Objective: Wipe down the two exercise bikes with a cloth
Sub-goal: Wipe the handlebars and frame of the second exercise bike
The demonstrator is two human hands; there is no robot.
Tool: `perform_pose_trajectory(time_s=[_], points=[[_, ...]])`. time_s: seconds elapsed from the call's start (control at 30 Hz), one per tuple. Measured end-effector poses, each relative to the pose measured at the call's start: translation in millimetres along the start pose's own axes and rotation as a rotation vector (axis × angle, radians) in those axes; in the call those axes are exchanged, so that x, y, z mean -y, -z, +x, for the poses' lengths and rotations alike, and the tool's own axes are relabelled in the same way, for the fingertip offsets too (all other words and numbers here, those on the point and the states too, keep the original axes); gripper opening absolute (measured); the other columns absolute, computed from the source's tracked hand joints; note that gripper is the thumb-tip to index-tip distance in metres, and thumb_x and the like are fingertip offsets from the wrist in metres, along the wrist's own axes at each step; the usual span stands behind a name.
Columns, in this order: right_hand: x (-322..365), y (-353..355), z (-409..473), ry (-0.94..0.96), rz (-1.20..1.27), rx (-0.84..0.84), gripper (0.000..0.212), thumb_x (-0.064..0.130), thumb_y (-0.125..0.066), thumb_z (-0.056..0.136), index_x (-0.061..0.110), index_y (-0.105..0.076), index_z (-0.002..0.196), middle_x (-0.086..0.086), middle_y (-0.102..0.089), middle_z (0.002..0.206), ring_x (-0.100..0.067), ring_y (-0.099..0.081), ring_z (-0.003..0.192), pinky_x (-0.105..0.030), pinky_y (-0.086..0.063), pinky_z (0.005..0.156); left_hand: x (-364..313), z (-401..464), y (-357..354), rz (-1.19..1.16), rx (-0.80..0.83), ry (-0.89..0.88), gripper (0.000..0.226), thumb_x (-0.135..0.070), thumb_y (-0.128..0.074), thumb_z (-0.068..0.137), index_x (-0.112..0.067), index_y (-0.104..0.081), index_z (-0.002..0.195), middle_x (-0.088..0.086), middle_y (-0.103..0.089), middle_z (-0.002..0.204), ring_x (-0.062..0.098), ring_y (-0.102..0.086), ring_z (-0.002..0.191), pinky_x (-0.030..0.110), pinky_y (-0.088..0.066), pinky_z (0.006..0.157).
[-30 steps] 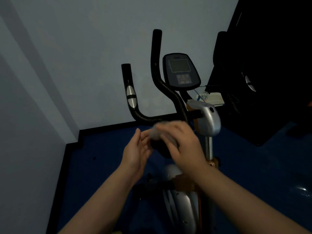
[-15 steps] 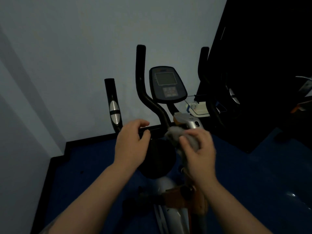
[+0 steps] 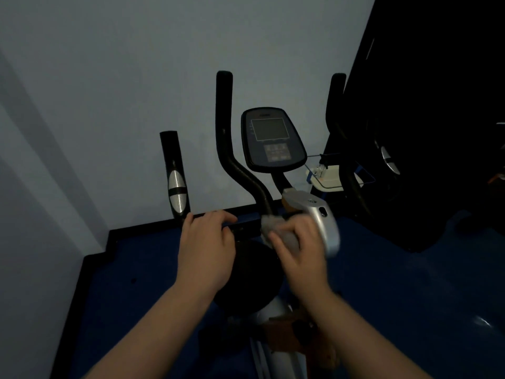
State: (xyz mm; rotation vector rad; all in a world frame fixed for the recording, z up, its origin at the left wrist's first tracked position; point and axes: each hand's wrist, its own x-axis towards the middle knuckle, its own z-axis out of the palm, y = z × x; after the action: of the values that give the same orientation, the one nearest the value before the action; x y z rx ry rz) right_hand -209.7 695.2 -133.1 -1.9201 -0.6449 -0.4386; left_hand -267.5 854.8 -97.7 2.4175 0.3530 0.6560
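- Left handlebar post [image 3: 175, 176]: upright near the wall, with a silver sensor plate on its face. No wiping contact here at present.
- Left hand [image 3: 207, 250]: fingers curled over the horizontal crossbar [image 3: 243, 221]; grip clenched on that bar, in my judgement to steady the bike while the other hand works.
- Console [image 3: 273, 139]: dark screen above a keypad block. Any lettering is too small and dim to read; no brand can be made out.
- Cloth [image 3: 276, 228]: a grey wad, pressed at the foot of the curved handlebar stem [image 3: 240, 170], just beside the silver housing [image 3: 319, 222].
- Right hand [image 3: 297, 250]: grip closed around the cloth; the blur suggests rubbing.
- Second bike [image 3: 352, 170]: stands at right in deep shadow, well apart from both hands. Judged untouched; details cannot be told.
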Motion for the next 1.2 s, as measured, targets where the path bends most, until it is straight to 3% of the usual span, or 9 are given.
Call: perform_pose_trajectory(time_s=[0.1,0.27,0.4,0.53,0.6,0.77,0.9,1.03,1.2], points=[[-3,0,-17,0.004,-0.019,0.004,0.010,0.022,-0.062,0.086,0.016,-0.054,0.084,0.005,-0.046,0.091,0.003,-0.048,0.084,-0.006,-0.037,0.073,1,1,0,0.003,0.022,0.016,0.028,-0.012,-0.047,0.091,-0.028,-0.062,0.107,-0.018,-0.055,0.100,-0.007,-0.040,0.096,0.021,0.001,0.113],[13,-9,56,-0.032,-0.149,0.070,0.012,0.022,-0.058,0.091,0.013,-0.051,0.087,0.004,-0.044,0.096,-0.003,-0.045,0.077,-0.006,-0.036,0.063,0,1,2,0.011,0.072,0.047,0.028,-0.013,-0.044,0.092,-0.029,-0.063,0.106,-0.013,-0.065,0.106,0.002,-0.053,0.106,0.021,0.006,0.112],[4,-4,10,-0.089,-0.037,-0.046,0.008,0.020,-0.061,0.091,0.019,-0.054,0.087,0.002,-0.048,0.095,0.000,-0.046,0.082,-0.010,-0.036,0.071,-2,4,3,-0.010,0.045,0.051,0.029,-0.010,-0.045,0.092,-0.027,-0.064,0.105,-0.011,-0.065,0.103,-0.012,-0.036,0.091,0.012,0.010,0.108],[-1,-7,9,-0.059,-0.058,-0.050,0.007,0.020,-0.060,0.090,0.020,-0.054,0.087,0.001,-0.047,0.096,0.000,-0.044,0.080,-0.005,-0.035,0.073,-1,1,1,-0.002,0.032,0.054,0.029,-0.010,-0.046,0.091,-0.028,-0.064,0.104,-0.012,-0.064,0.102,-0.014,-0.030,0.086,0.018,0.004,0.111],[7,-15,51,-0.066,-0.126,0.029,0.008,0.019,-0.059,0.091,0.014,-0.053,0.088,0.000,-0.044,0.100,0.001,-0.042,0.078,-0.004,-0.034,0.070,-2,1,2,0.009,0.047,0.049,0.029,-0.011,-0.046,0.090,-0.028,-0.064,0.105,-0.013,-0.065,0.103,-0.008,-0.041,0.092,0.020,0.003,0.113],[9,-12,63,-0.065,-0.100,0.048,0.007,0.019,-0.057,0.092,0.014,-0.052,0.089,0.001,-0.045,0.100,-0.005,-0.049,0.083,-0.016,-0.040,0.071,-3,4,3,0.007,0.049,0.045,0.030,-0.009,-0.047,0.090,-0.029,-0.064,0.104,-0.015,-0.064,0.101,-0.005,-0.047,0.095,0.023,0.000,0.115],[-4,0,15,-0.043,-0.105,-0.007,0.016,0.016,-0.062,0.089,0.026,-0.050,0.084,0.006,-0.046,0.092,0.002,-0.048,0.087,-0.007,-0.036,0.073,-1,1,1,-0.021,0.052,0.024,0.032,-0.009,-0.048,0.089,-0.036,-0.060,0.104,-0.022,-0.058,0.100,-0.010,-0.045,0.098,0.021,0.002,0.115],[10,-14,65,-0.080,-0.131,0.065,0.008,0.018,-0.059,0.091,0.014,-0.052,0.088,0.001,-0.044,0.099,0.003,-0.048,0.082,-0.003,-0.036,0.071,-2,1,0,-0.031,0.107,-0.004,0.031,-0.010,-0.046,0.091,-0.034,-0.060,0.105,-0.020,-0.060,0.101,-0.006,-0.048,0.100,0.019,0.002,0.113],[10,-6,18,-0.108,-0.048,-0.080,0.010,0.015,-0.061,0.089,0.017,-0.053,0.085,0.003,-0.047,0.093,0.001,-0.048,0.085,-0.008,-0.037,0.074,-3,4,2,-0.026,0.138,-0.005,0.030,-0.013,-0.045,0.092,-0.037,-0.059,0.106,-0.021,-0.060,0.100,-0.003,-0.051,0.101,0.022,-0.001,0.114]])
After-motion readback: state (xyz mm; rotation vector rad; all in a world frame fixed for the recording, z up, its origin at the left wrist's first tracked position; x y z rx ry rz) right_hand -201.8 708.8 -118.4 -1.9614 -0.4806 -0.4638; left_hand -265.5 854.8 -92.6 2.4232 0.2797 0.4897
